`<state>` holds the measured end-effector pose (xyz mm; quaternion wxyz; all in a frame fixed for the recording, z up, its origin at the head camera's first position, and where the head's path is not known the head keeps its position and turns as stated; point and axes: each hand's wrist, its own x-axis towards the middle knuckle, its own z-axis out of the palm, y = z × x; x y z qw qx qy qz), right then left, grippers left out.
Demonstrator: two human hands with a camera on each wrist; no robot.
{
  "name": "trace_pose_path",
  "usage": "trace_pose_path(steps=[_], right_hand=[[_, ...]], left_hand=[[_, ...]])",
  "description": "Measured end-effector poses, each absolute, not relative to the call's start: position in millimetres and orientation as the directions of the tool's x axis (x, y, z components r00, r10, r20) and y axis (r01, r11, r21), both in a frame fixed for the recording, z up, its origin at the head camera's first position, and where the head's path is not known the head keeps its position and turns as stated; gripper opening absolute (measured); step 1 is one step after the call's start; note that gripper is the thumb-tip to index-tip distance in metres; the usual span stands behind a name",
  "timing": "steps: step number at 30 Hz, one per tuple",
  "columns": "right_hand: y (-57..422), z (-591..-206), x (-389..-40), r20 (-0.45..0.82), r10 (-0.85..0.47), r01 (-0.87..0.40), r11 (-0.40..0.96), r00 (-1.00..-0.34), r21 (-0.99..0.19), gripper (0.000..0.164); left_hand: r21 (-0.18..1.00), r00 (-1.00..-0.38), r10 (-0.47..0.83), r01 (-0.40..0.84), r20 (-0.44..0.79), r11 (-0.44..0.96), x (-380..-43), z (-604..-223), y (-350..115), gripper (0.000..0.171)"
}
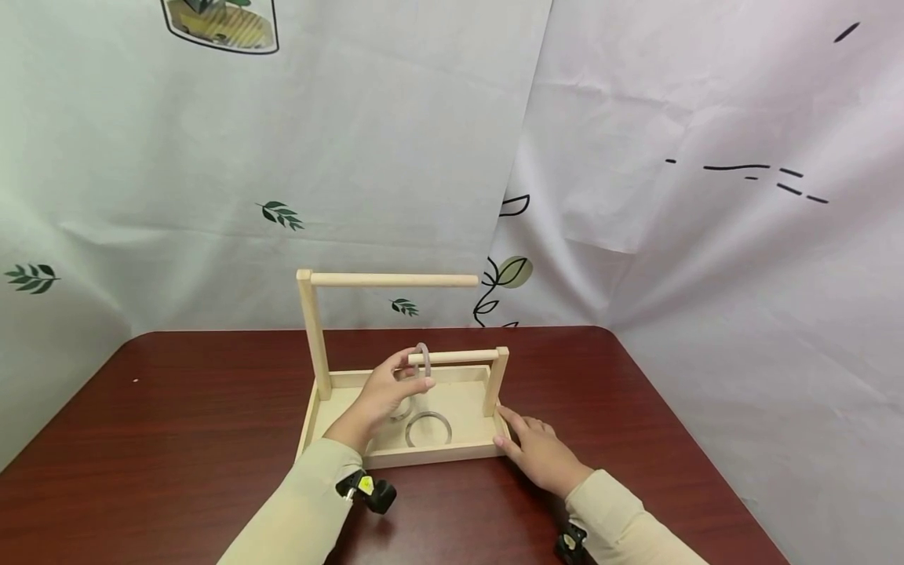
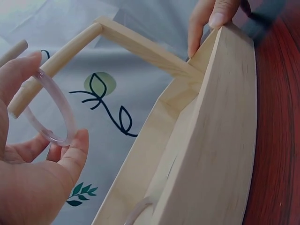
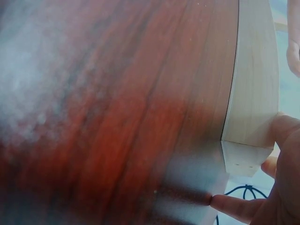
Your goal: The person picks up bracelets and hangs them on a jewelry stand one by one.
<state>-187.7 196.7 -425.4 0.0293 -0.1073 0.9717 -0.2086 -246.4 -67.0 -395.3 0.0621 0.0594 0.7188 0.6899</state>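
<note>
My left hand (image 1: 381, 392) pinches a pale, translucent bangle (image 2: 63, 105) between thumb and fingertips. The bangle hangs around the free end of the lower rod (image 1: 459, 357) of a wooden jewellery stand. Inside the stand's tray (image 1: 438, 453) lies another bangle (image 1: 428, 414), with a further bangle (image 1: 402, 411) partly hidden behind the left hand. My right hand (image 1: 542, 453) rests against the tray's right end, its thumb at the front corner and its fingers extended along the side. In the right wrist view, one finger (image 3: 234, 206) reaches past the tray corner.
A taller post (image 1: 314, 337) at the tray's left carries a higher rod (image 1: 395, 280) pointing right. The stand sits on a dark red wooden table (image 1: 176, 424). Behind it hangs a pale cloth (image 1: 395, 141) printed with leaves.
</note>
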Motion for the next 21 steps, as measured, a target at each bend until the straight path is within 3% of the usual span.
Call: trace_pose_path(steps=[21], right_hand=[[197, -426, -188, -0.011, -0.218, -0.195, 0.895, -0.976, -0.402, 0.057]], left_hand=[[0.988, -0.979, 0.204, -0.023, 0.009, -0.151, -250, -400, -39, 0.058]])
